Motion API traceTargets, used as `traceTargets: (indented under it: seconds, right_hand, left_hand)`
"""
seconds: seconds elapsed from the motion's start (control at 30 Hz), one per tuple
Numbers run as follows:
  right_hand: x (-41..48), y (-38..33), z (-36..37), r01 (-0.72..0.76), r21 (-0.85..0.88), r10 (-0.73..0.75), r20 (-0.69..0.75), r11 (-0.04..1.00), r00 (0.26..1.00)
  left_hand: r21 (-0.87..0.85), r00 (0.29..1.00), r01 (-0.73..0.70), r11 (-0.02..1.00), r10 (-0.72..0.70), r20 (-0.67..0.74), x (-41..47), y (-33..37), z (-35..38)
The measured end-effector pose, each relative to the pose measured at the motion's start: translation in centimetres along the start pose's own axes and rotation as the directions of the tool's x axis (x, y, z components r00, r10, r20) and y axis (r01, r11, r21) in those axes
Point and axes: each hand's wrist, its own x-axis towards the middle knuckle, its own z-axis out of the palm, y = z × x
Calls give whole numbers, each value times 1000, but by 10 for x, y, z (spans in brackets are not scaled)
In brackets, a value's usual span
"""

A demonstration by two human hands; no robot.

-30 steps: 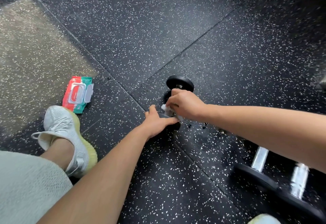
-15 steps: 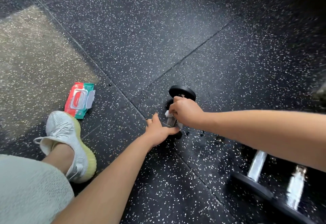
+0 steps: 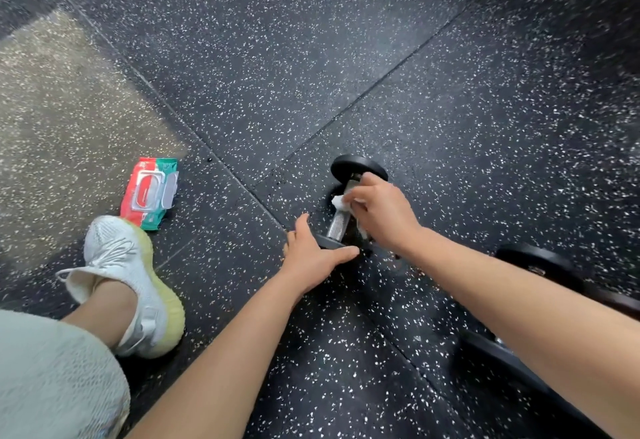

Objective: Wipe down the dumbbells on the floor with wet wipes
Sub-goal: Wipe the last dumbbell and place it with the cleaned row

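A black rubber floor (image 3: 346,58) with white specks is seen from the head camera, cut by thin seams between the tiles. A paler, dusty patch (image 3: 62,120) is seen at the far left.

A small dumbbell (image 3: 341,220) is laid on the floor near the middle, with black round ends and a shiny metal bar. The near end is pressed down by the left hand (image 3: 311,258), with the fingers spread flat over it and not wrapped around anything. A white wet wipe (image 3: 341,204) is held against the bar by the right hand (image 3: 381,212), and that grip is closed on the wipe, up near the far end of the bar.

A red and green pack of wipes (image 3: 150,193) is seen lying flat on the floor to the left, well apart from the dumbbell. Its clear lid is flipped open. Just below the pack, a white shoe (image 3: 131,283) with a yellow sole is planted on the floor.

More dumbbells (image 3: 540,262) are seen at the right, partly hidden behind the right arm.
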Motion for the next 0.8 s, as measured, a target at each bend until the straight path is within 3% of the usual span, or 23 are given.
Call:
traceTargets:
  seconds: [0.2,0.43,0.67,0.8]
  right_hand:
    - [-20,-8,2,187,69,-196,164,980,967]
    - [-2,7,-6,26,37,-25,-23,999,999]
    - [-27,-7,-1,220,53,-226,184,974,957]
    - [-4,2,-7,101,21,-102,45,995,994]
  left_hand:
    - [-14,1000,-8,1000,8,30,-3,1,-2]
    - [43,999,-50,998,49,17,-14,5,5]
    - [74,999,-53,996,54,-2,-14,5,5]
    - [140,994,-73,987,83,-71,-17,4,17]
